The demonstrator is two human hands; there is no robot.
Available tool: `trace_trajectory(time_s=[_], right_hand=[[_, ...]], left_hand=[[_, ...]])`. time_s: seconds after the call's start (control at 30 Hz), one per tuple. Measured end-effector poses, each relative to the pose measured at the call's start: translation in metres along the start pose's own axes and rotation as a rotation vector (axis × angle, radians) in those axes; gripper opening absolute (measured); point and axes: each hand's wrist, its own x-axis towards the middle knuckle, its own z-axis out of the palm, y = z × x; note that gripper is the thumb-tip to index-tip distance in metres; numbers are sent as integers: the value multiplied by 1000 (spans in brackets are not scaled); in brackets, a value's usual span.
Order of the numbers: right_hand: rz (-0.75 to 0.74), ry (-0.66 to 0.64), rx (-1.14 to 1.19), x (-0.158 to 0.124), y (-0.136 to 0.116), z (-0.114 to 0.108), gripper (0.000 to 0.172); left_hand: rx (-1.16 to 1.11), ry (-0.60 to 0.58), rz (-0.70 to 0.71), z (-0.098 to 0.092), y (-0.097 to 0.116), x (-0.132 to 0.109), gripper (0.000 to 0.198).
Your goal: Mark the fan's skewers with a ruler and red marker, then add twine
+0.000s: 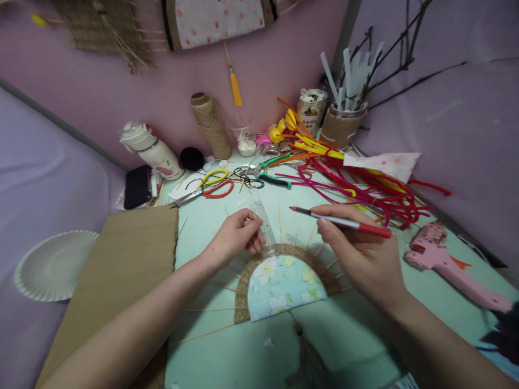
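My left hand [239, 232] is closed, its fingertips pinched at the left edge of a clear ruler [261, 213]. The ruler's lower end meets the twine-wrapped arch of a half-round craft piece [279, 283]. Blue floral fabric covers its middle, thin wooden sticks [211, 309] fan out around it, and a twine tassel [310, 351] hangs from its flat side. My right hand [360, 254] grips a red marker pen [344, 220] with a grey-white barrel. The pen's red tip points left, above the sticks and apart from them.
Scissors [205, 186], green-handled pliers [273, 179] and bundled pipe cleaners [365, 192] lie along the back. A twine cone [211, 124], white bottle [152, 151] and jar of glue sticks [343, 124] stand behind. Cardboard [121, 270] lies left; a pink glue gun [454, 267] right.
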Motion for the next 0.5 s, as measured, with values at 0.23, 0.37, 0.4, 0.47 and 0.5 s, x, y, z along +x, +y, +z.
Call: trace_trajectory(time_s=[0.23, 0.37, 0.4, 0.47, 0.5], right_hand=[[45, -65, -31, -40, 20, 11, 13], [-7, -63, -80, -45, 28, 16, 12], [-21, -63, -88, -44, 28, 16, 11], [-45, -66, -93, -43, 28, 14, 11], [-55, -72, -96, -42, 27, 14, 12]], left_hand=[[96, -125, -53, 7, 1, 22, 16], [123, -166, -61, 7, -1, 26, 16], [130, -176, -60, 8, -1, 27, 15], [149, -186, -68, 9, -1, 27, 14], [161, -188, -73, 9, -1, 28, 14]])
